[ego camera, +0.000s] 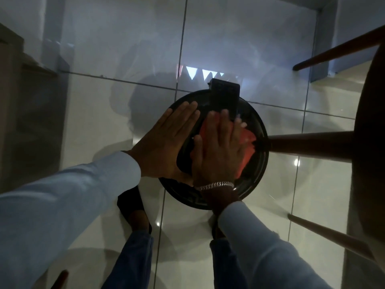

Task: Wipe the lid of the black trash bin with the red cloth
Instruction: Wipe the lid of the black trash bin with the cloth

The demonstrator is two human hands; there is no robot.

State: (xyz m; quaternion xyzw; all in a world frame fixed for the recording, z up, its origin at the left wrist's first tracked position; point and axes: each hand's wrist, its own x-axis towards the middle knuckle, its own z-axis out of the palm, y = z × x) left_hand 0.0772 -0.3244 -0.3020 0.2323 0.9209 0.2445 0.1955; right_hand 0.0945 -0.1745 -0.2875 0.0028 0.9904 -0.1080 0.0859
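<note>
The round black trash bin lid fills the middle of the head view, seen from straight above. A red cloth lies on it, mostly under my right hand, which presses flat on it with fingers spread. My left hand rests flat on the lid's left side, fingers straight and together, holding nothing. A black hinge block sits at the lid's far edge, just beyond my right fingertips. A silver bracelet circles my right wrist.
A dark wooden stool stands at the right; one leg reaches the bin's right edge. My feet stand on the glossy tiled floor below the bin. A wall and step sit at the left.
</note>
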